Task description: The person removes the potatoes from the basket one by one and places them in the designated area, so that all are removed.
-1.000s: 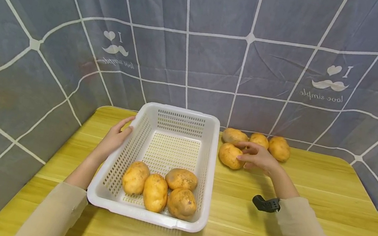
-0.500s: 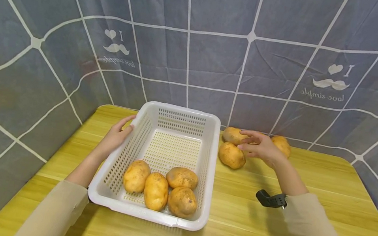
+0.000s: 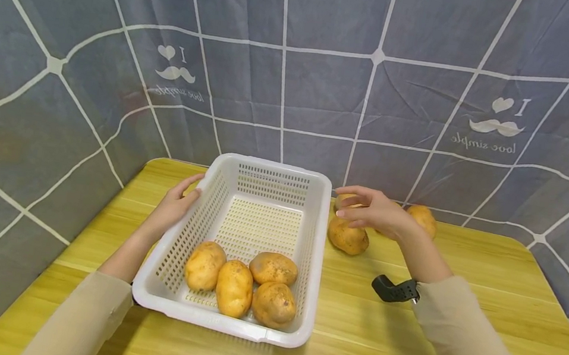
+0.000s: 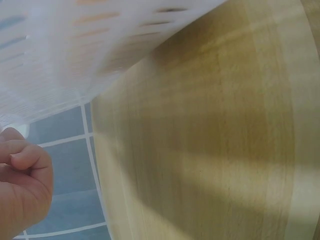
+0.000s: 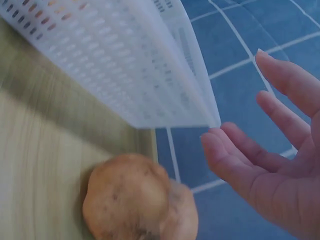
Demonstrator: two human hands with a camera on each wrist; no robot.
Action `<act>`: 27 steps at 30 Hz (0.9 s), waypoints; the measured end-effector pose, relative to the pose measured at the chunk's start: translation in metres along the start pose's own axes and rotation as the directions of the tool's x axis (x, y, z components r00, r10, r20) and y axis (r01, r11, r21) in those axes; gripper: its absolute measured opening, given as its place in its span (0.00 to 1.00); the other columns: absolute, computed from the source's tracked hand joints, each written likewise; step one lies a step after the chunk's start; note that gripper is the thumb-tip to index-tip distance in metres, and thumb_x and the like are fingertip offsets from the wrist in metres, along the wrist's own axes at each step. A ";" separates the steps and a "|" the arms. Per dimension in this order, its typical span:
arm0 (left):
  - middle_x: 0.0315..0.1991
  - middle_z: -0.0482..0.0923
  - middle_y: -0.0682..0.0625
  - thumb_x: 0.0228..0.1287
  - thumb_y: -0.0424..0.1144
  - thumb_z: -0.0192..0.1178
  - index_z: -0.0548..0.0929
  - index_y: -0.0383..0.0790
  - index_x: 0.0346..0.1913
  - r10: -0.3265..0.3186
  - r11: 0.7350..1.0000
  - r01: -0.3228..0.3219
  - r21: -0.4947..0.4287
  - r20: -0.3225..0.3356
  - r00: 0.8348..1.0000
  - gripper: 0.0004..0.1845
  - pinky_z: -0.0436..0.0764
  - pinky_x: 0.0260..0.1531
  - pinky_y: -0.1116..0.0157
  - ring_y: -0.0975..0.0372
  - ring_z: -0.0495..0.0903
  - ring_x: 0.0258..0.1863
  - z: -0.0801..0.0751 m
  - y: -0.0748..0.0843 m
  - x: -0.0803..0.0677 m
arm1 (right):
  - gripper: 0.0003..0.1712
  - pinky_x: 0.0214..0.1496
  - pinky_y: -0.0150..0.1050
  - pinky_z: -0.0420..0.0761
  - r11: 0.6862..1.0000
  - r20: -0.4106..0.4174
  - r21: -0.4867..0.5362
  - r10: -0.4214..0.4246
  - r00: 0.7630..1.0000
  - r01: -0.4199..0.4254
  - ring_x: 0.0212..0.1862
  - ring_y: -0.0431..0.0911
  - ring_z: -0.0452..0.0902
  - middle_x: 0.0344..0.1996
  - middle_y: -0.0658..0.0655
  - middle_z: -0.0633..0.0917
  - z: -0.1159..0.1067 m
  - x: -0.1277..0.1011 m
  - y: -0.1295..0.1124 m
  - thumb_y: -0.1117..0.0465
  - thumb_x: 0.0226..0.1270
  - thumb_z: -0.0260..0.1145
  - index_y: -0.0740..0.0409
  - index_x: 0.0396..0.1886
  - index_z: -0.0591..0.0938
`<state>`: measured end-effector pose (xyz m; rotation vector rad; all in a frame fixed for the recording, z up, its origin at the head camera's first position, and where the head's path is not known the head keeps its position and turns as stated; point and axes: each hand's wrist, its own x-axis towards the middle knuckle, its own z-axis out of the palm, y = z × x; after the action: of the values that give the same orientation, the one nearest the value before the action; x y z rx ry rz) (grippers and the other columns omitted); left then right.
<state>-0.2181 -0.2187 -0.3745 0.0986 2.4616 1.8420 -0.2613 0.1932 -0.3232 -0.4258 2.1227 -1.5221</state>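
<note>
A white perforated plastic basket stands tilted slightly in the head view, with several potatoes grouped at its near end. My left hand grips the basket's left rim; in the left wrist view the fingers are curled beside its wall. Over the loose potatoes right of the basket, my right hand hovers with parted, gently bent fingers and holds nothing. Under it lies one potato, and another potato behind is partly covered by the fingers. A third potato rests to the right.
The wooden table backs onto a grey-blue curtain with white lines. A black wrist mount sticks out from the right forearm, low over the tabletop.
My right hand has moved left and slightly up from the potatoes toward the basket's right rim, after first lifting off the near potato. My left hand and the basket have stayed put.
</note>
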 end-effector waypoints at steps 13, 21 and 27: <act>0.55 0.69 0.28 0.74 0.47 0.43 0.53 0.50 0.73 -0.002 1.000 0.002 0.004 0.004 1.000 0.28 0.82 0.31 0.62 0.54 0.81 0.37 0.000 -0.001 0.000 | 0.35 0.51 0.48 0.77 0.999 0.133 0.012 -0.042 0.990 0.041 0.53 0.54 0.74 0.60 0.71 0.67 0.031 0.023 -0.019 0.66 0.60 0.66 0.61 0.67 0.65; 0.54 0.70 0.28 0.74 0.47 0.43 0.53 0.50 0.73 -0.015 1.000 0.015 0.023 -0.004 1.000 0.28 0.82 0.30 0.63 0.58 0.81 0.34 -0.001 0.000 0.000 | 0.32 0.54 0.49 0.76 0.999 0.162 0.029 -0.036 0.986 0.032 0.55 0.54 0.72 0.59 0.67 0.70 0.046 0.033 -0.024 0.66 0.60 0.65 0.61 0.64 0.69; 0.55 0.69 0.28 0.74 0.48 0.43 0.53 0.50 0.73 -0.014 1.000 0.014 0.013 -0.003 1.000 0.28 0.82 0.31 0.63 0.58 0.81 0.35 -0.001 0.000 0.001 | 0.32 0.55 0.52 0.74 0.999 0.188 0.039 -0.034 0.981 0.028 0.54 0.54 0.73 0.58 0.66 0.71 0.055 0.042 -0.025 0.68 0.61 0.64 0.64 0.65 0.66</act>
<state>-0.2188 -0.2193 -0.3742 0.0798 2.4703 1.8218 -0.2664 0.1200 -0.3222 -0.5697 1.9478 -1.4724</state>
